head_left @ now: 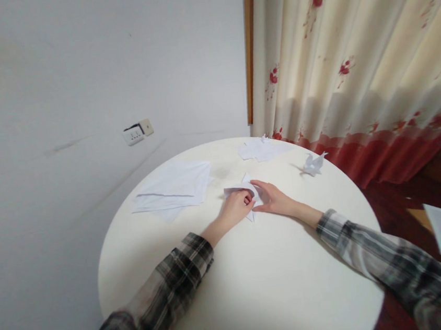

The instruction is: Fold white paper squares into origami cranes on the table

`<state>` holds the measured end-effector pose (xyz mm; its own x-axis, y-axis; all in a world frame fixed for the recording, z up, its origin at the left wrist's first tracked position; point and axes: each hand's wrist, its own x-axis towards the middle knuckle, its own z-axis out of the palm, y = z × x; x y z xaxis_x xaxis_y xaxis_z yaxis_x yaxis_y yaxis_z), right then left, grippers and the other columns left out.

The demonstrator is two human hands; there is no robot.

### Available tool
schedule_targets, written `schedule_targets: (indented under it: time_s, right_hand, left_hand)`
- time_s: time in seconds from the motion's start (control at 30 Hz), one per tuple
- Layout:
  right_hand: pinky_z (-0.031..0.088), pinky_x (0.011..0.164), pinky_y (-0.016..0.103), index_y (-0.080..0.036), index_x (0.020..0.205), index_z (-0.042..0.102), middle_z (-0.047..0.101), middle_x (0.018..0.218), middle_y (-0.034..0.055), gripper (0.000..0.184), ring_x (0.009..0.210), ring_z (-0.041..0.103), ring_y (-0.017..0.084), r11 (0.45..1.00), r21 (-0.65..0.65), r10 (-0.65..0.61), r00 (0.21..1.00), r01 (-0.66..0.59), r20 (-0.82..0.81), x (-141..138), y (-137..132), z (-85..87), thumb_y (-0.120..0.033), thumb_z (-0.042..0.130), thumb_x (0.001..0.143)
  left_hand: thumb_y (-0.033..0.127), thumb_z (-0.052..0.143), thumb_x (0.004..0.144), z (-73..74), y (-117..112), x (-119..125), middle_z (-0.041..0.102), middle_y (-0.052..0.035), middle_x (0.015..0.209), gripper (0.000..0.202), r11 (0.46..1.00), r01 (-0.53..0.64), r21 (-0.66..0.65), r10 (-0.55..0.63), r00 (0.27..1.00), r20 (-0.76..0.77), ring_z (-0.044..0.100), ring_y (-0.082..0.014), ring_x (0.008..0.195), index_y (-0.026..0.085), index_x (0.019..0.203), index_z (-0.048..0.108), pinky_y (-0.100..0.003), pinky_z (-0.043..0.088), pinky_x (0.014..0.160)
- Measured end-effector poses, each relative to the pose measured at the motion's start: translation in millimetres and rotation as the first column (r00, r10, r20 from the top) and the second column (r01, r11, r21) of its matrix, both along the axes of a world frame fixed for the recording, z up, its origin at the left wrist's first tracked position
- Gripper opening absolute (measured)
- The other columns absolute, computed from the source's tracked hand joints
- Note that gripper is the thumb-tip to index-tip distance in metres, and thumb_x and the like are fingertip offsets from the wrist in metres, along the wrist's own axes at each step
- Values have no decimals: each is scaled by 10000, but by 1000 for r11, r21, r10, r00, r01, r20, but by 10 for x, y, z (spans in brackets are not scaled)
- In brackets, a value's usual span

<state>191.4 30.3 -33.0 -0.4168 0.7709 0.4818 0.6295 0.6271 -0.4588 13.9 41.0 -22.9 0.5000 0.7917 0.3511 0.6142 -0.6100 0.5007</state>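
Observation:
A partly folded sheet of white paper (246, 187) lies on the round white table, with a flap curving up and points sticking out at its top and bottom. My left hand (237, 205) rests on its near left side, fingers curled inward under the raised flap. From the right, my right hand (272, 198) holds the same paper at its edge, its thumb low and its index finger high. The fingertips of both hands are partly hidden by the paper.
A stack of white paper (171, 186) lies to the left on the table (233, 289). Toward the back are loose paper pieces (262, 150); a folded paper figure (314, 164) stands at the right. The wall (96, 68) and a floral curtain (348, 67) border the far side.

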Motion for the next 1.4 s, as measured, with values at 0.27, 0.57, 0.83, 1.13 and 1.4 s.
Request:
schedule_targets:
  time_s: [0.27,0.57,0.83,1.13,1.4]
  right_hand:
    - [311,1004,468,-228,1308,357,458,1315,100,688,1215,414,243,998,35,47,996,-50,73,15,-19,-5,-483,604,717]
    - [408,925,398,-158,1285,374,553,1191,128,688,1064,543,230,998,-11,54,998,-54,13,-23,5,12,-423,629,703]
    - [377,959,421,-191,1302,352,499,1262,117,723,1139,488,247,997,-35,65,998,-65,4,-9,4,13,-438,645,689]
    - [369,982,424,-139,1299,356,486,1266,158,767,1158,472,257,998,-42,50,999,-50,-9,-8,12,3,-446,661,666]
    - [370,980,426,-171,1302,348,485,1271,146,755,1160,474,252,999,-2,48,999,-48,-12,-9,38,-43,-441,658,668]
  left_hand:
    - [209,556,693,-18,-2,-33,586,5,680,54,998,56,-14,-55,997,61,536,-109,605,163,721,562,-217,412,578]
    - [403,493,798,43,-67,-26,645,-4,811,239,998,59,-6,-58,998,32,565,-122,676,202,880,592,-222,416,628]
    - [350,433,841,42,-47,-33,605,4,766,220,999,15,42,-13,999,-39,537,-120,667,201,785,584,-218,388,622]
    - [341,470,806,-21,4,-49,569,10,671,193,1000,-5,-3,5,1000,-23,529,-115,609,179,738,551,-217,391,588]
    - [307,505,772,5,7,-25,609,-3,702,167,999,24,-35,-23,999,30,526,-110,604,169,766,599,-217,409,591]
